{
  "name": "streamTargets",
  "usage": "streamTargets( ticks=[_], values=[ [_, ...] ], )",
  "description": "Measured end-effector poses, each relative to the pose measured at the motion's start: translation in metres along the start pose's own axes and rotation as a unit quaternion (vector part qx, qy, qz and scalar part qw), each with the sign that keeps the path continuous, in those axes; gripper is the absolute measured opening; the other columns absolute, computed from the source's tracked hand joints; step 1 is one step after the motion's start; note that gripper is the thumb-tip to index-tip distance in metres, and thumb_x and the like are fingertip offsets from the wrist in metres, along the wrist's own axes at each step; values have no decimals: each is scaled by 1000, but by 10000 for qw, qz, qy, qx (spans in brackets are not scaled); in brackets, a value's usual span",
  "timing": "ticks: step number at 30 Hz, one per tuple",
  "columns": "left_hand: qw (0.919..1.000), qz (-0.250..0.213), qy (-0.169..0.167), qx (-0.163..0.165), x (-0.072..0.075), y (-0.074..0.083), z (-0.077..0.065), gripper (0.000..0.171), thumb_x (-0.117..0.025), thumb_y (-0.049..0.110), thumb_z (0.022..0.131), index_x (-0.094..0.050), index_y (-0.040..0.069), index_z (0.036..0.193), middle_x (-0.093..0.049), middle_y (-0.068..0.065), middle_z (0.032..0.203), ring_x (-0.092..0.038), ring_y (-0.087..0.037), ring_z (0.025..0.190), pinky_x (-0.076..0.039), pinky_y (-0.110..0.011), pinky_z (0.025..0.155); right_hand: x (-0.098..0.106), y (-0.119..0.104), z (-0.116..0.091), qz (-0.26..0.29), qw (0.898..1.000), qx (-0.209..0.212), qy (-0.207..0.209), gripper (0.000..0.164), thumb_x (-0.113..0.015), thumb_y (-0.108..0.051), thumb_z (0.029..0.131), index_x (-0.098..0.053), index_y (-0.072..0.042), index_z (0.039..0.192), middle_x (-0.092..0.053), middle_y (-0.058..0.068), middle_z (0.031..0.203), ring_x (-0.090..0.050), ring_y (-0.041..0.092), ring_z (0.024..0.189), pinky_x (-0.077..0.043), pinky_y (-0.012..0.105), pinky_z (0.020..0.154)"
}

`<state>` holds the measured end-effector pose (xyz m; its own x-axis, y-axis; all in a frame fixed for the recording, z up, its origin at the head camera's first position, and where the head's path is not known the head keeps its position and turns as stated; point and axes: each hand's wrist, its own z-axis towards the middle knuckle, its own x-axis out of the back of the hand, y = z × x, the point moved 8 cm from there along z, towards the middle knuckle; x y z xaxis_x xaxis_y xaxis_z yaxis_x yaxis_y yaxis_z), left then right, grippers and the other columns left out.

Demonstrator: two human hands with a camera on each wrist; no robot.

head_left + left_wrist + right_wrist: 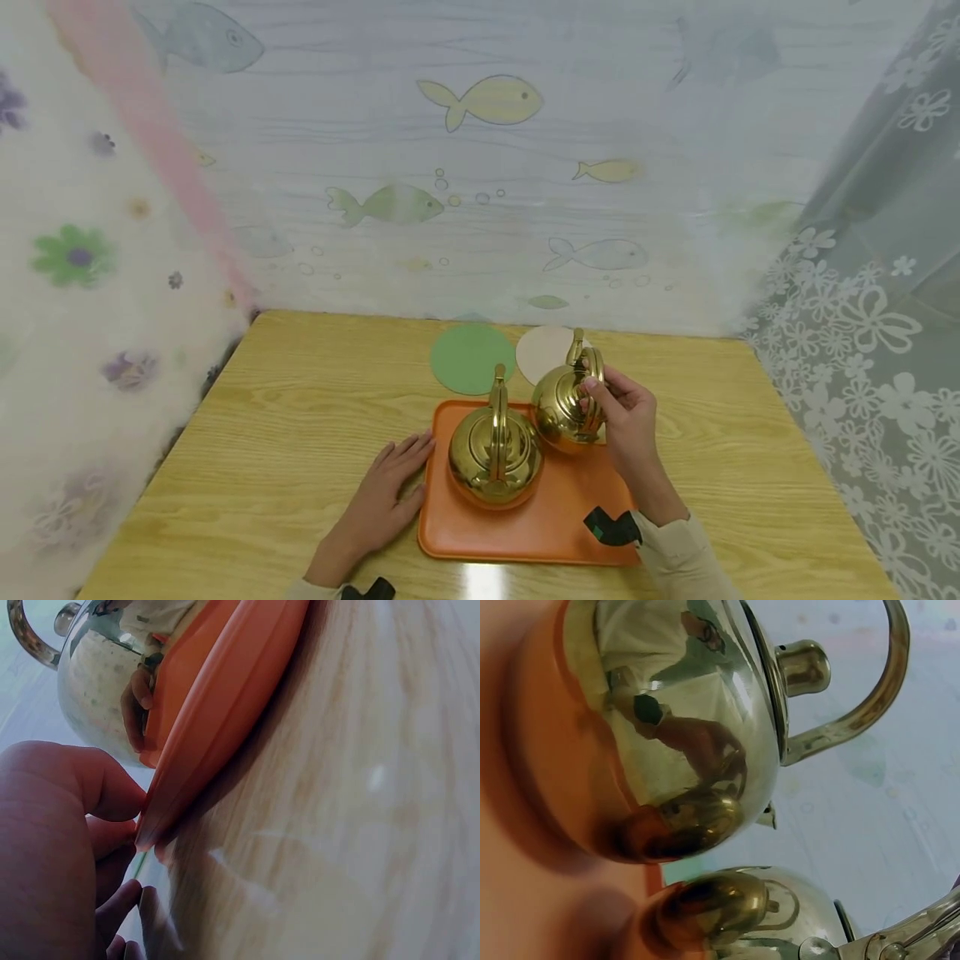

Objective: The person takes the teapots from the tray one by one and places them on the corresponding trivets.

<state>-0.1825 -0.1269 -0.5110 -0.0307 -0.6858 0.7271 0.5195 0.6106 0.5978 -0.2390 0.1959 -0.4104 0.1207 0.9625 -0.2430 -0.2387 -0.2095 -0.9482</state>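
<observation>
My right hand point(630, 421) grips the upright handle of a shiny gold kettle point(558, 404) over the back right part of an orange tray point(457, 533). Whether its base touches the tray, I cannot tell. A second gold kettle point(495, 467), with handle and spout up, stands on the tray's left half, close beside the first. In the right wrist view this standing kettle point(697, 690) looms large, while the held kettle point(780, 907) shows below it. Palm down on the table, my left hand point(386, 492) has straight fingers, its thumb against the rim of the tray point(217, 705).
Behind the tray lie a green round mat point(468, 358) and a pale round mat point(536, 350), the latter partly covered by the held kettle. Everything stands on a wood-grain table point(300, 392). A fish-patterned curtain point(480, 208) hangs along its back edge.
</observation>
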Motion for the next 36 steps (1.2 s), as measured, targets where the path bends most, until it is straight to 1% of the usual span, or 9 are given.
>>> streamTargets(
  ticks=[3, 8, 11, 15, 18, 22, 27, 29, 36],
  values=[
    [10000, 4, -34, 2, 0, 0, -1, 57, -64, 16, 95, -52, 5, 150, -49, -10, 155, -44, -37, 144, -26, -65, 116, 0, 1, 1, -25, 9999, -140, 53, 40, -62, 1, 98, -55, 22, 131, -74, 1, 86, -68, 10, 70, -60, 22, 65],
    [10000, 23, -18, -59, 2, 0, 0, 57, -65, 16, 95, -52, 3, 149, -49, -11, 155, -44, -38, 143, -26, -66, 115, -3, 3, 5, -24, 9997, -245, 67, 41, -62, 1, 98, -54, 21, 133, -75, -1, 91, -68, 9, 68, -60, 22, 65],
    [10000, 25, 10, -84, 4, 0, 0, 57, -66, 16, 95, -52, 3, 149, -49, -11, 155, -45, -38, 143, -27, -66, 115, -6, 4, 9, -39, 9998, -205, 25, 41, -62, 1, 98, -55, 20, 133, -75, 0, 90, -67, 8, 66, -59, 21, 64],
    [10000, 29, 32, -82, 6, -3, 1, 57, -66, 15, 94, -52, 4, 149, -50, -11, 155, -45, -37, 143, -27, -65, 114, -10, 4, 13, 38, 9999, -129, -29, 40, -61, 1, 99, -54, 23, 132, -74, -1, 85, -67, 9, 68, -59, 21, 64],
    [10000, 46, -16, -43, 6, -5, 0, 57, -65, 16, 95, -52, 5, 150, -49, -9, 156, -44, -35, 144, -26, -64, 115, -11, 4, 15, 133, 9999, -87, -66, 40, -61, 2, 98, -54, 24, 130, -73, -1, 81, -67, 10, 69, -59, 22, 65],
    [9999, 39, -106, -11, 5, -6, 0, 58, -64, 18, 96, -50, 6, 151, -47, -8, 157, -42, -34, 146, -25, -63, 117, -11, 4, 17, 152, 9998, -78, -93, 40, -61, 1, 98, -54, 23, 131, -73, -2, 81, -67, 10, 69, -59, 22, 64],
    [9999, 128, -52, -25, 3, -4, 1, 64, -67, 12, 88, -52, 6, 150, -49, -9, 156, -44, -35, 144, -27, -63, 116, -10, 6, 19, 199, 9996, -110, -169, 42, -61, 1, 99, -52, 24, 133, -74, -1, 86, -68, 9, 70, -59, 21, 65],
    [9998, 203, -28, -48, 2, -3, 1, 65, -67, 12, 87, -52, 5, 149, -49, -9, 155, -45, -35, 143, -27, -63, 116, -9, 6, 19, 215, 9996, -119, -169, 42, -61, 1, 98, -52, 23, 133, -75, -1, 88, -68, 10, 71, -59, 21, 66],
    [9996, 274, -76, -72, -1, 0, 1, 57, -63, 20, 97, -51, 4, 150, -48, -10, 156, -45, -37, 143, -27, -64, 116, -6, 6, 18, 263, 9995, -143, -127, 43, -62, 2, 98, -51, 23, 134, -77, 0, 100, -69, 10, 73, -59, 21, 65]
  ],
)
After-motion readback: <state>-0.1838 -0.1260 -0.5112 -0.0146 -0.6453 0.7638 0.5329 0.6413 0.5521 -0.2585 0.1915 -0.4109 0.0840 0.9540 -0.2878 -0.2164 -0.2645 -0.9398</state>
